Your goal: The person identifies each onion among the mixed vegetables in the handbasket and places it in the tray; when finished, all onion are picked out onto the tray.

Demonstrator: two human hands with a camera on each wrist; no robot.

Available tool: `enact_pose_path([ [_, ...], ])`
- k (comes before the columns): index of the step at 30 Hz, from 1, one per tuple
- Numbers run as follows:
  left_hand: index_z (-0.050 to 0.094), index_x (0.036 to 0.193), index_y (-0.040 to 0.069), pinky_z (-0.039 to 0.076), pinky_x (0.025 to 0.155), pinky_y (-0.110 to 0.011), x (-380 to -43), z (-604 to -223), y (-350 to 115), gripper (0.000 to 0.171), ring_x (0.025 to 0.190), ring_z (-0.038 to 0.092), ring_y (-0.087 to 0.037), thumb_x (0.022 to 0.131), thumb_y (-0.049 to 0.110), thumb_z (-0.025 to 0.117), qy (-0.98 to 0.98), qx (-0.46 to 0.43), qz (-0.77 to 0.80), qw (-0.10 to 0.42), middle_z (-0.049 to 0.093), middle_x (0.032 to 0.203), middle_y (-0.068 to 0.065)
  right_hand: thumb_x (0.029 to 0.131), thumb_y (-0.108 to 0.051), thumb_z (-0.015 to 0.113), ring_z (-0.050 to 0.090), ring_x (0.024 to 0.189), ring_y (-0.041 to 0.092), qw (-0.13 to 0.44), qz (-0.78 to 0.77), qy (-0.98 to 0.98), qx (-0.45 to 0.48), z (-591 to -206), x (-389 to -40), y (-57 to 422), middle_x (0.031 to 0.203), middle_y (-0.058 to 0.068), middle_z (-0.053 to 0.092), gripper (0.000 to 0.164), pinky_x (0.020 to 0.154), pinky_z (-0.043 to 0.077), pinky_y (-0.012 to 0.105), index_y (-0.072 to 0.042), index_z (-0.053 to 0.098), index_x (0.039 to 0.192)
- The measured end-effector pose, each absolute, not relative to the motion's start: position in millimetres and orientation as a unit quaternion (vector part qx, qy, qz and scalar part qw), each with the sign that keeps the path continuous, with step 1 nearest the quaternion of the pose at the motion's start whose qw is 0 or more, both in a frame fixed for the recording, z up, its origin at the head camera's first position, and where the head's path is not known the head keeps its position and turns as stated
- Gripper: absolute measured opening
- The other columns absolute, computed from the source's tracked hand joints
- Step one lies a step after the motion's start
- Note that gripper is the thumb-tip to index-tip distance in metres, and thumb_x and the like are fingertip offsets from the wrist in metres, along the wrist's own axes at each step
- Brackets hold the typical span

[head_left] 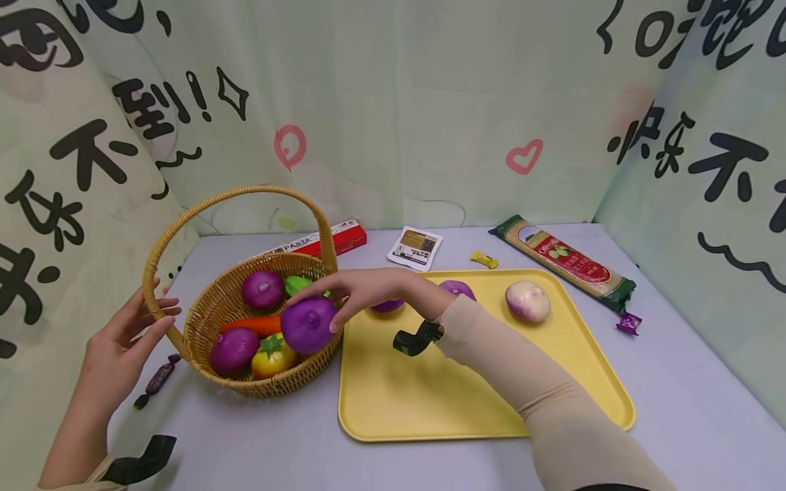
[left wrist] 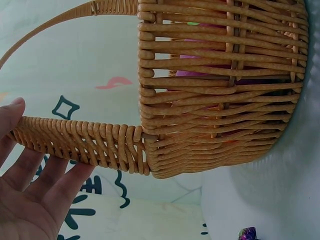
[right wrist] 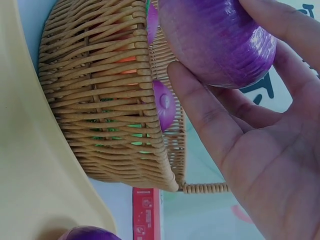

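Note:
My left hand holds the side of the wicker basket's handle, thumb on one face and fingers behind it in the left wrist view. A purple onion is in my right hand, gripped between thumb and fingers above the right side of the basket. Inside the basket lie two more purple onions, one at the back and one in front. With them are an orange carrot-like piece, a yellow vegetable with a green star-shaped top and something green.
Right of the basket, a yellow tray bears two purple onions and a white-purple turnip-like vegetable. Behind are a red box, a white packet, a yellow candy and a long pasta bag. Wrapped candies flank both sides.

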State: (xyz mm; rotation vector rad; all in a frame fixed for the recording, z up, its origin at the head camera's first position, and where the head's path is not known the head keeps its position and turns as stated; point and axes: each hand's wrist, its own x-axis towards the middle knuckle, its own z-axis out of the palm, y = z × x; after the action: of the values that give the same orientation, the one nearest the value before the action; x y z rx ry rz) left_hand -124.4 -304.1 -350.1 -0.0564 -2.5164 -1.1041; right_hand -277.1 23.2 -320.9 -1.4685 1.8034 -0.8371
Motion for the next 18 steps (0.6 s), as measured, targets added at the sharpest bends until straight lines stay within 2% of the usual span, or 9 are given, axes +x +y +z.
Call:
enact_pose_path([
  [9, 0.031, 0.146, 0.033, 0.039, 0.072, 0.003, -124, -349, -303, 0.059, 0.096, 0.047, 0.024, 0.095, 0.020, 0.056, -0.897, -0.024, -0.394, 0.199, 0.048, 0.107, 0.038, 0.086, -0.015, 0.068, 0.053, 0.120, 0.010, 0.342, -0.350, 0.681, -0.544, -316, -276, 36, 0.142, 0.005, 0.046, 0.065, 0.102, 0.045, 0.034, -0.014, 0.039, 0.144],
  [18, 0.031, 0.147, 0.033, 0.039, 0.071, 0.003, -125, -350, -304, 0.059, 0.096, 0.047, 0.025, 0.095, 0.020, 0.056, -0.897, -0.022, -0.394, 0.198, 0.048, 0.107, 0.039, 0.085, -0.012, 0.069, 0.059, 0.114, 0.014, 0.350, -0.361, 0.694, -0.515, -313, -276, 51, 0.140, 0.006, 0.047, 0.066, 0.097, 0.048, 0.036, -0.013, 0.040, 0.143],
])
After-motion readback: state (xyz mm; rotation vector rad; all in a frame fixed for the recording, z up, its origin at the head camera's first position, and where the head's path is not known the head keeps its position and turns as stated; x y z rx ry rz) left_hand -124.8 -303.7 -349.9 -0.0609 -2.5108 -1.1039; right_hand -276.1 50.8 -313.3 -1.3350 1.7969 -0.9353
